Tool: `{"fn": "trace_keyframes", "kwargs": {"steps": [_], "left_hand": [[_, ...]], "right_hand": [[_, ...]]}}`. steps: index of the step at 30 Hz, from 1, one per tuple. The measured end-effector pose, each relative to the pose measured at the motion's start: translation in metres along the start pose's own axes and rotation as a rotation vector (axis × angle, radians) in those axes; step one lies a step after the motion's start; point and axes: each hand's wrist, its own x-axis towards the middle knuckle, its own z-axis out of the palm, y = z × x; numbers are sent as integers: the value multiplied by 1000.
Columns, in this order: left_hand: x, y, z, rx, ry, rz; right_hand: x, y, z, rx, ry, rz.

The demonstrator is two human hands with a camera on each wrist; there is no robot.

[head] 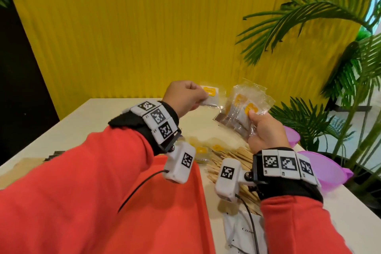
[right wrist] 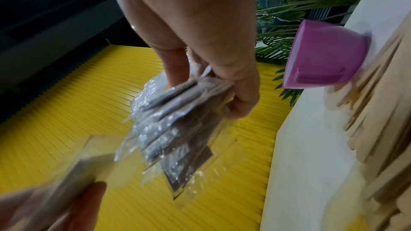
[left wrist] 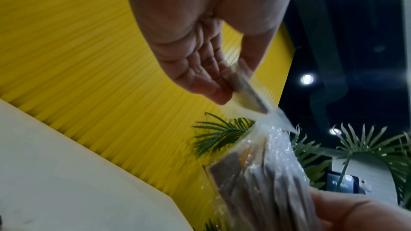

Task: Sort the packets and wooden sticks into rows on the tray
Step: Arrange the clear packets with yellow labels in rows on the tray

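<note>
Raised above the table, my left hand (head: pixel 186 97) pinches a single clear packet (head: pixel 210 96) with a yellow label by its edge; the left wrist view shows that packet (left wrist: pixel 246 90) between thumb and fingers. My right hand (head: pixel 265 130) grips a fanned bunch of clear packets (head: pixel 243 109) with brown contents, thumb on top; in the right wrist view the bunch (right wrist: pixel 177 126) hangs from my fingers. The two hands are a short way apart. A heap of wooden sticks (head: pixel 224 163) and a few more packets (head: pixel 206 149) lie on the white table below. The red tray (head: pixel 181 212) sits beneath my left forearm.
Two purple bowls (head: pixel 323 169) stand at the table's right edge, a palm plant (head: pixel 329 68) behind them. White sachets (head: pixel 243 233) lie near the front edge. A yellow ribbed wall (head: pixel 144 27) backs the table. A brown board (head: pixel 22 163) lies at left.
</note>
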Motion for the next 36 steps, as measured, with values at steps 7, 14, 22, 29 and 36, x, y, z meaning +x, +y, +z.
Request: {"fn": "trace_keyframes", "kwargs": {"steps": [7,14,22,29,36], "left_hand": [[-25,-6,-39,131,151,-20],[-66,5,-55,43,-211,-252],[-107,-12,-91,-36,-297,-345],[-129,-31,-127,48,-218,-429],[-131,-52,-137,358,-159,-458]], "right_hand": [[-21,-7,17,82,-126,21],[-62,14,63,-80,-270,193],[-105,65,101,-371,-218,264],[-130,92,118,-563,-293,377],[-135,114,126,-838,-271,331]]}}
